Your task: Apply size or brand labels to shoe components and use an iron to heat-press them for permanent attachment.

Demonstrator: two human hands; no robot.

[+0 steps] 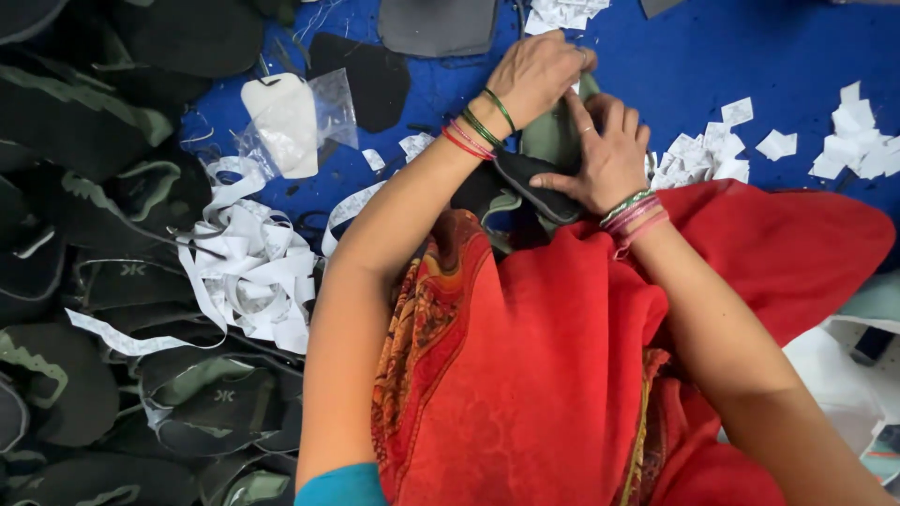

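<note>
While both hands, left hand (pixel 536 73) and right hand (pixel 605 155), close on one dark shoe piece (pixel 527 178) at upper centre: heaped pieces (pixel 84 281) filling frame left, how many finished unclear.

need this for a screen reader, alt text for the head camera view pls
Seen from above, a person's left hand and right hand grip a grey-green and black shoe piece over a red cloth. Dark shoe pieces and white paper strips lie left on the blue surface.

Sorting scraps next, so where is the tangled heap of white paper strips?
In the head view, the white strips lie left of the left arm, between the dark shoe-upper pile and the red cloth.
</note>
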